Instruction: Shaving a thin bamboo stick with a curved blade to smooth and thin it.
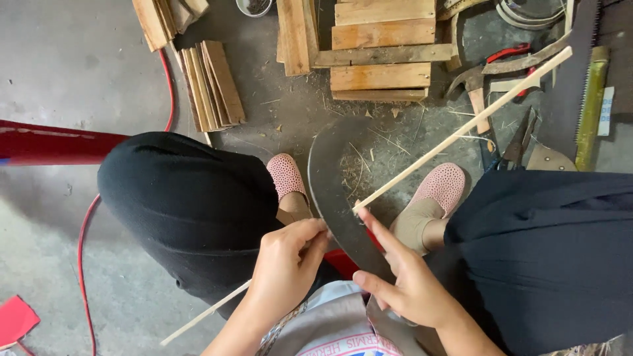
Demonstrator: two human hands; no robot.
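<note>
While my left hand [287,264] pinches the thin bamboo strip [461,128], light and springy, my right hand [402,283] grips the curved blade [330,178]; I'd hold near the cut.

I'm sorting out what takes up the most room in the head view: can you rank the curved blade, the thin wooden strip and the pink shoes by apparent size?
1. Curved blade, largest in area.
2. Thin wooden strip, longest but very slim.
3. The two pink shoes, which look alike in size.
</note>
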